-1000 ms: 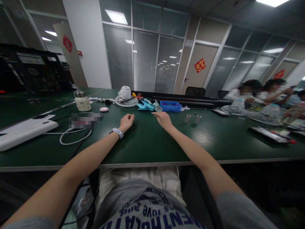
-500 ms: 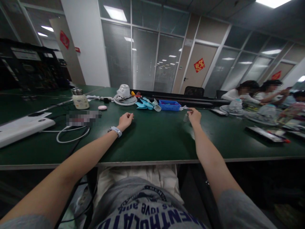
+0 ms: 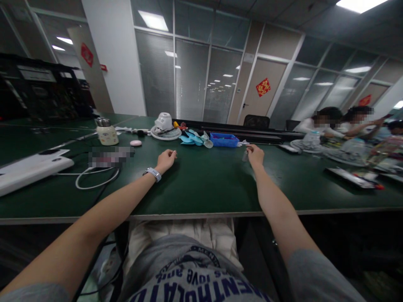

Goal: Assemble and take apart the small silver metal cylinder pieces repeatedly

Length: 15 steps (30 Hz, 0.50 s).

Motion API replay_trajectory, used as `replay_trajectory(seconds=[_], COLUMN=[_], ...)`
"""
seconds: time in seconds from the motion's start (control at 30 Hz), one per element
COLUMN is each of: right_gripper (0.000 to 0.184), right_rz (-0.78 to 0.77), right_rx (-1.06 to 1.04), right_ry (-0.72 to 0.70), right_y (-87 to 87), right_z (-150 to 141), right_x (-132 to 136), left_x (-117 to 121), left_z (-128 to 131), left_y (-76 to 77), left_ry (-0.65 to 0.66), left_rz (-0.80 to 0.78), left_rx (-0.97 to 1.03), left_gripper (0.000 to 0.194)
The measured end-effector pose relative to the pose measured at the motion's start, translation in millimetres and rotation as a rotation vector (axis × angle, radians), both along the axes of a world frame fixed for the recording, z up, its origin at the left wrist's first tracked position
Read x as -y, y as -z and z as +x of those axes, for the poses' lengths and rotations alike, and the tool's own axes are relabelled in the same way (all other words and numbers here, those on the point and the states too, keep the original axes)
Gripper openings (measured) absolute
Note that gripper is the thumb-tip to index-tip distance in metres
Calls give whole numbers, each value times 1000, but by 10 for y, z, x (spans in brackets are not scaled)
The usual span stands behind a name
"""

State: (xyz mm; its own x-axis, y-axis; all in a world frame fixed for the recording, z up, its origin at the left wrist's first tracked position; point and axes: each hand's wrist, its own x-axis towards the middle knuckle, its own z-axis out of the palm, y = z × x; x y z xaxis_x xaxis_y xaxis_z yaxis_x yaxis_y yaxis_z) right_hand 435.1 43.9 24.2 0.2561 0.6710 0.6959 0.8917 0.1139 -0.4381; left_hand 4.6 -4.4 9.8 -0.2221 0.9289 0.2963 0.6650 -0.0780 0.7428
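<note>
My left hand point(image 3: 166, 161) rests low over the green table point(image 3: 201, 184), its fingertips pinched together. A tiny pale bit shows at the tips, too small to name. Farther right, my right hand point(image 3: 256, 156) is bent over a small clear cylindrical container point(image 3: 245, 156) that stands upright. Thumb and forefinger are closed together by the container's top. I cannot tell whether they touch it or hold something small. The second small container, seen earlier beside the first, is hidden behind this hand.
Along the back lie a white fan point(image 3: 165, 127), blue fan blades point(image 3: 192, 138) and a blue basket point(image 3: 224, 140). To the left are a cream bottle point(image 3: 107, 132), a pink oval object point(image 3: 135, 143), a cable point(image 3: 80, 181) and a white device point(image 3: 34, 176). Other people sit far right.
My right hand has swung right from the table's middle to the small containers, then stayed almost in place there. My left hand has kept its pinch and hardly moved.
</note>
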Motion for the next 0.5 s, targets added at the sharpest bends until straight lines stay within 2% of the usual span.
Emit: replay_trajectory(seconds=[0.33,0.5], right_gripper=[27,32], right_rz=[-107,-118], right_rx=[33,23], right_ry=[85,36], right_y=[-13,25], right_z=[-34,-29], right_x=[41,34], left_x=[-6,-11], left_z=[-11,-11], left_y=[15,18], left_ry=[19,11], left_rz=[12,9], left_rx=[-8,-7], left_gripper=[31,30])
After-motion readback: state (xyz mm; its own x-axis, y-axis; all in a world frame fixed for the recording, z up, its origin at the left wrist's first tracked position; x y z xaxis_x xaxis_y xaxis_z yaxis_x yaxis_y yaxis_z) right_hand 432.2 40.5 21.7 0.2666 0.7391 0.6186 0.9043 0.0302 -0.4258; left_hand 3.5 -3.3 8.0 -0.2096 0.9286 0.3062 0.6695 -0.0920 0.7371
